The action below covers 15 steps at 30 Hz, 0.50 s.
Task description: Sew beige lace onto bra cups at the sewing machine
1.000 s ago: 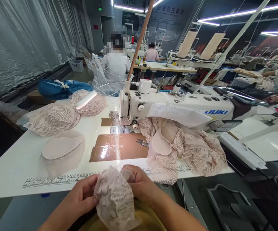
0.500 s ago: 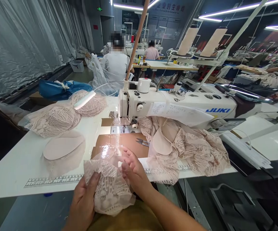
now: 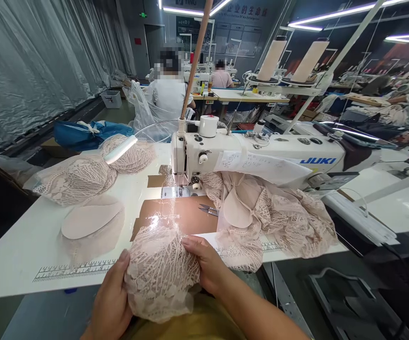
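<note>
Desk (image 3: 9,274) is spread across the left and middle of the frame, and a white sewing machine (image 3: 282,145) is set over it right of centre. Beneath the machine's arm, toward the right, a crumpled lace pile (image 3: 285,222) is heaped. At mid-left, two lace cups (image 3: 80,179) are laid side by side, their rounded faces already covered with lace. A lace piece (image 3: 158,274) is held at lower centre, above the desk's near edge and apart from the needle area; its visible face is lace-covered, but whether its edges are stitched cannot be told. Its left side is gripped by the left hand (image 3: 110,293), its upper right edge pinched by the right hand (image 3: 208,267). Below the cups, a smooth pad (image 3: 91,219) is left on sheer cloth, apparently still without lace. Near centre, small snips (image 3: 208,209) are left unheld.
</note>
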Each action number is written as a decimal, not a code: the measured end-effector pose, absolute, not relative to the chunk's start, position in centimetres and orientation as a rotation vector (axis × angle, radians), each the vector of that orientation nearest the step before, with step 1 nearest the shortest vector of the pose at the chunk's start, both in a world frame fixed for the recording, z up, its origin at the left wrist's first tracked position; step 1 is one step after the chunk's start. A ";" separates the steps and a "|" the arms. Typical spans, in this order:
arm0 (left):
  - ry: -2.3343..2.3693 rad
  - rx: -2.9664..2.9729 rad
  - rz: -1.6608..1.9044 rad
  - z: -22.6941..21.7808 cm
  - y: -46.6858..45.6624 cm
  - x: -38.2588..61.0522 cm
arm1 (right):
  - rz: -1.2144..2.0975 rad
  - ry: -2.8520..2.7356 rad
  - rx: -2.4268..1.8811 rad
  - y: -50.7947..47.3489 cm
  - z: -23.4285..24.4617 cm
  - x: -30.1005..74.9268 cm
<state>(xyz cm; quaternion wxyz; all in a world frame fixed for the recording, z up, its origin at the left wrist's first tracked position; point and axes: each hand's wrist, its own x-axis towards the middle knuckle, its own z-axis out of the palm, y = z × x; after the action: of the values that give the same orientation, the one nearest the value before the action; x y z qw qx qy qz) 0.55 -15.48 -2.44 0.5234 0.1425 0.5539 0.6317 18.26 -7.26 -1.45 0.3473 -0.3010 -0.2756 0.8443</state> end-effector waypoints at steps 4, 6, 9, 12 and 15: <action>1.164 0.214 1.468 -1.4 -15.1 0.2 | 2.053 -0.811 -0.740 -7.2 -1.5 19.0; 0.949 0.211 1.339 0.1 -15.1 1.3 | 1.908 -1.049 -0.695 -7.1 -1.2 19.1; 0.799 0.248 1.235 1.8 -15.0 3.1 | 1.718 -1.413 -0.608 -7.1 -0.7 19.0; 0.886 0.263 1.301 2.3 -14.7 3.7 | 1.738 -1.496 -0.604 -7.2 -0.5 18.7; 0.937 0.288 1.353 2.2 -14.4 3.4 | 1.767 -1.426 -0.665 -7.3 -0.6 18.7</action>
<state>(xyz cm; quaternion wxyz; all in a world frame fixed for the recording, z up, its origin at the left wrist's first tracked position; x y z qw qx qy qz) 3.36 -14.36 2.17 0.6709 0.1278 0.4160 0.6004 18.66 -7.28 -0.59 0.3781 -0.2603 -0.5580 0.6913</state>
